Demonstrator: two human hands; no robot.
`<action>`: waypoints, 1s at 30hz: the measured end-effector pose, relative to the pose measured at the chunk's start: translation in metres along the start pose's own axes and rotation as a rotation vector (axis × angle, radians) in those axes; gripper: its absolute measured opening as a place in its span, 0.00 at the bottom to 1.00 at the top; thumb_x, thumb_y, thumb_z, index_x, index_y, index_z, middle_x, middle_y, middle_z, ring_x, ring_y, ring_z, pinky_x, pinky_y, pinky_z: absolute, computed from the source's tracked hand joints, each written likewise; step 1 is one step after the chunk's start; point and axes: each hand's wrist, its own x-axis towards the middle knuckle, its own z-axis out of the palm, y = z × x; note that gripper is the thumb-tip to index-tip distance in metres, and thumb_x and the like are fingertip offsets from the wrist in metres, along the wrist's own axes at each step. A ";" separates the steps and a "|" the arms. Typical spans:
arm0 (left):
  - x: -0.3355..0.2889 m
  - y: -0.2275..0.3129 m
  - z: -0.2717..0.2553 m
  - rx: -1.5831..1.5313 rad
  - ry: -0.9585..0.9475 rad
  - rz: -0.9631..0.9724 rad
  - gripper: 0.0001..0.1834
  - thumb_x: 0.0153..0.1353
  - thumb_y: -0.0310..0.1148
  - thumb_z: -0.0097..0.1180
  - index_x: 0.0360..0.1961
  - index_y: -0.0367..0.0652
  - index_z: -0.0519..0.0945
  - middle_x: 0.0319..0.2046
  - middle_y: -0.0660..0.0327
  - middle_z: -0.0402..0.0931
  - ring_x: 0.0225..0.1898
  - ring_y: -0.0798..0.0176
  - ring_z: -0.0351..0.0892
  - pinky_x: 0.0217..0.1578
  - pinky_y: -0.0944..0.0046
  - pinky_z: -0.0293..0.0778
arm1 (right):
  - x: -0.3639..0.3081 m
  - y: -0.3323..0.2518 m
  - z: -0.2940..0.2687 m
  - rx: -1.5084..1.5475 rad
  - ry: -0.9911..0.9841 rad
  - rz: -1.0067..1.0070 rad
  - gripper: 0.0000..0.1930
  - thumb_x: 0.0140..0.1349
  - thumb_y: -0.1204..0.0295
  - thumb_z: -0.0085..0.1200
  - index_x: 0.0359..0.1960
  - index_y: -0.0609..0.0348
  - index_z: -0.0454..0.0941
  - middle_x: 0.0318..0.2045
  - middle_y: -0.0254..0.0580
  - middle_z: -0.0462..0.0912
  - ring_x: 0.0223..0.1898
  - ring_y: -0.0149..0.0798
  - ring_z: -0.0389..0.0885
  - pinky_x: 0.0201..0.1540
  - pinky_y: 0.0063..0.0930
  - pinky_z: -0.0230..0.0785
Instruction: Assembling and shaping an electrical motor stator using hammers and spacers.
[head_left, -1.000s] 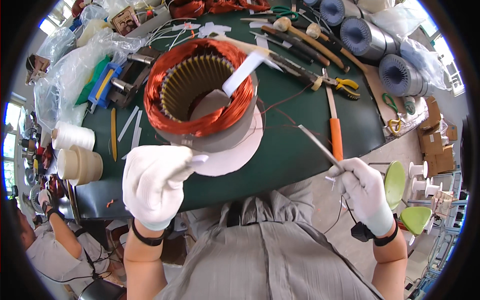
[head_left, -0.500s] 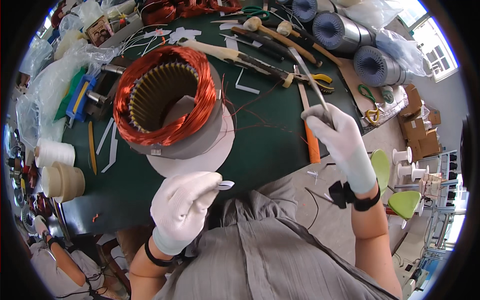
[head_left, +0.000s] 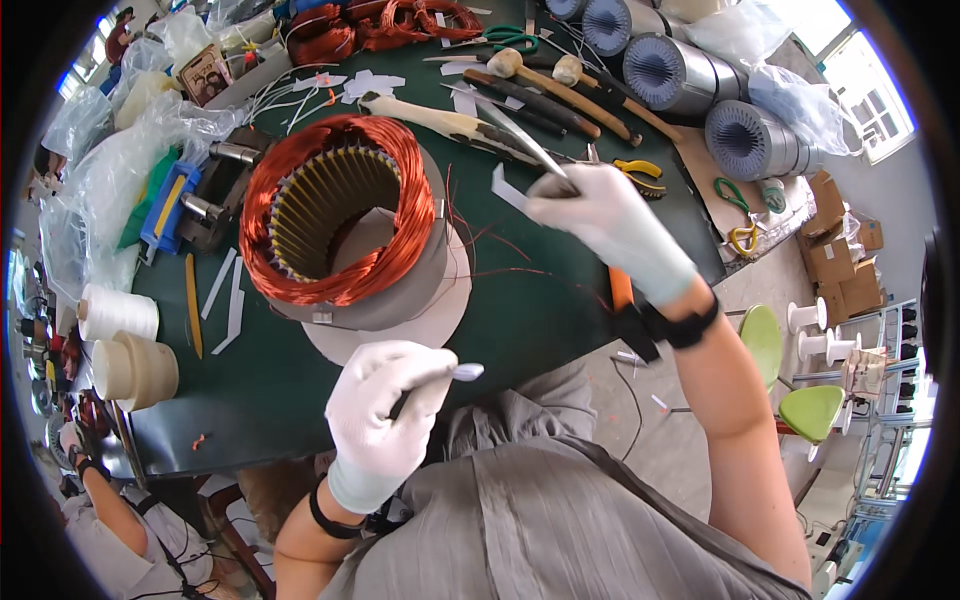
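Right hand (head_left: 590,205) pinching thin metal strip (head_left: 520,135) at stator's (head_left: 345,235) 2 o'clock; left hand (head_left: 385,400) closed on small tool (head_left: 455,373). Risk: strip tip snagging loose copper leads (head_left: 500,255), nicking enamel.

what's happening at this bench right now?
A person in white gloves works at a green-topped bench. The right hand is raised over the table, gripping a long thin metal tool beside a white paper strip. The left hand sits near the table's front edge, pinching a small white strip. Between them stands a motor stator with copper windings, on a white sheet; neither hand touches it. Mallets and more stators lie behind.
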 end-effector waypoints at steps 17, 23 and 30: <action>0.015 0.034 0.029 -0.298 0.044 -0.295 0.07 0.64 0.18 0.64 0.43 0.35 0.84 0.39 0.59 0.85 0.34 0.74 0.82 0.38 0.73 0.77 | -0.118 -0.031 0.033 0.729 -0.036 -0.052 0.16 0.70 0.72 0.63 0.57 0.60 0.81 0.36 0.25 0.80 0.37 0.16 0.75 0.43 0.14 0.69; 0.017 0.036 0.025 -0.250 0.009 -0.276 0.06 0.65 0.19 0.64 0.43 0.34 0.84 0.37 0.60 0.84 0.31 0.74 0.80 0.37 0.73 0.76 | -0.101 -0.040 0.028 0.686 -0.022 -0.040 0.13 0.75 0.66 0.57 0.50 0.64 0.84 0.33 0.26 0.81 0.34 0.17 0.75 0.41 0.16 0.70; 0.018 0.033 0.025 -0.124 -0.032 -0.168 0.05 0.68 0.20 0.62 0.44 0.33 0.84 0.36 0.61 0.84 0.34 0.76 0.81 0.36 0.73 0.77 | -0.103 -0.033 0.046 0.637 -0.086 -0.031 0.11 0.68 0.70 0.67 0.45 0.65 0.85 0.36 0.32 0.87 0.38 0.22 0.80 0.44 0.20 0.73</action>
